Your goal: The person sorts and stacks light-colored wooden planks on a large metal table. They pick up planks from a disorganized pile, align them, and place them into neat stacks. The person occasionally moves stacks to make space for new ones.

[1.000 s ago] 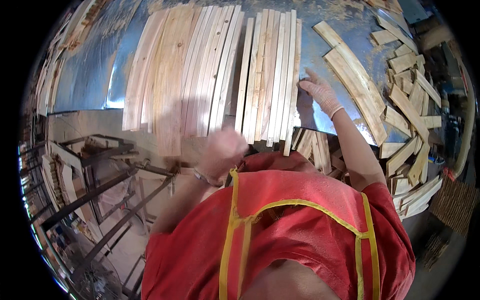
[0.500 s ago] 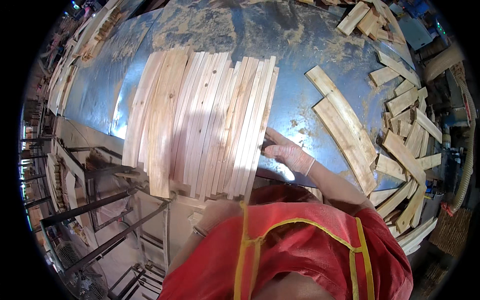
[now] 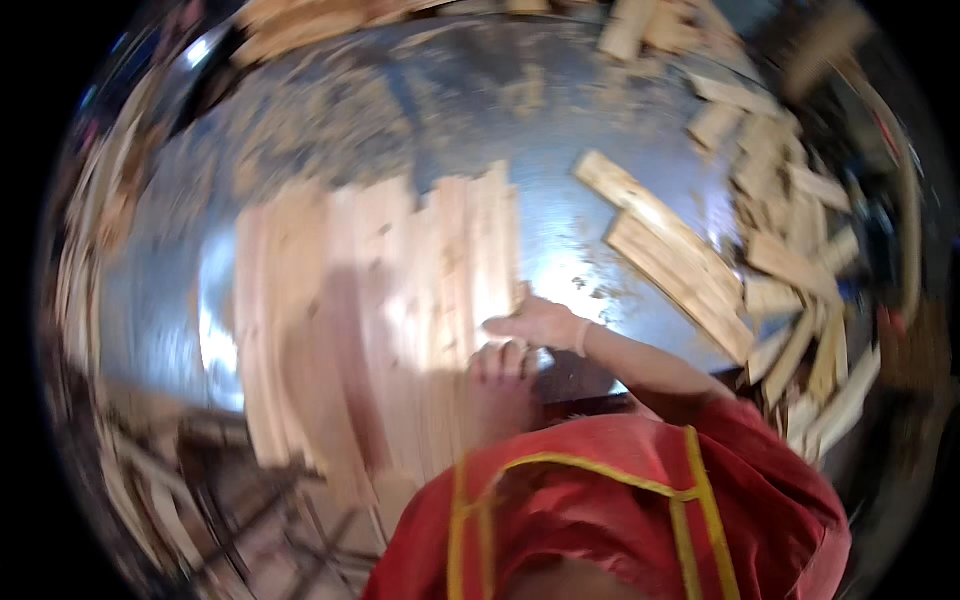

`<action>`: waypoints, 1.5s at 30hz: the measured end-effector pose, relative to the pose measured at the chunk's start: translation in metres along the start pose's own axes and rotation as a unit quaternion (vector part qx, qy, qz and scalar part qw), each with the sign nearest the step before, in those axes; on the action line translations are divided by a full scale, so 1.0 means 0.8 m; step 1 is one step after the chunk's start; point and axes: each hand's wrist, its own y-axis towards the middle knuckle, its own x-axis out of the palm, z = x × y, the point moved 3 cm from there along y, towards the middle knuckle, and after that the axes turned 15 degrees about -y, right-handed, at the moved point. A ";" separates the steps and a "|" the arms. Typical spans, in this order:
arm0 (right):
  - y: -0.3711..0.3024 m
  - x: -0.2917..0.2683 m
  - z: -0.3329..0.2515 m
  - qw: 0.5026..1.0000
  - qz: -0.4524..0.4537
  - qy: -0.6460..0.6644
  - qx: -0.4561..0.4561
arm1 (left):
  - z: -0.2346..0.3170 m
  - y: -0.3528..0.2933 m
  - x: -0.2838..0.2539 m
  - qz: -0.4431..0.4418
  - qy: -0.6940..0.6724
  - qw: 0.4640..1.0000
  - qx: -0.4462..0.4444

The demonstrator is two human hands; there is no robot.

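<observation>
A row of long, pale wooden strips [image 3: 390,270] lies side by side on a metal-topped table, their near ends over its front edge. My right hand [image 3: 545,322] is at the row's right side. Its thumb reaches over the outermost strips, and a finger points up along their edge, apart from the thumb. My left hand [image 3: 503,385], blurred, is just below it, by the near right end of the row. Its fingertips show next to the strips, but whether they grip one is unclear.
Two boards [image 3: 670,260] lie slanted on the table [image 3: 560,120] to the right. Beyond them is a jumbled heap of offcuts [image 3: 790,240]. Sawdust covers the far part of the table. More boards [image 3: 310,25] lie at the far edge. A dark metal frame [image 3: 240,530] stands below left.
My left hand has come from below the strips' near ends to the row's right side, beside my right hand. My right thumb now lies over the strips. The view has shifted and blurred.
</observation>
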 end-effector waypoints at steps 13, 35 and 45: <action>0.176 0.167 -0.263 0.946 0.049 -0.082 -0.308 | -0.237 -0.016 -0.133 -0.052 0.146 0.985 -0.077; -0.413 -0.291 0.707 0.429 0.694 0.546 0.191 | 0.294 0.386 0.118 -0.339 -0.014 0.895 0.288; -0.423 -0.381 0.713 0.461 0.721 0.517 -0.017 | 0.466 0.606 0.350 -0.262 0.036 0.920 0.290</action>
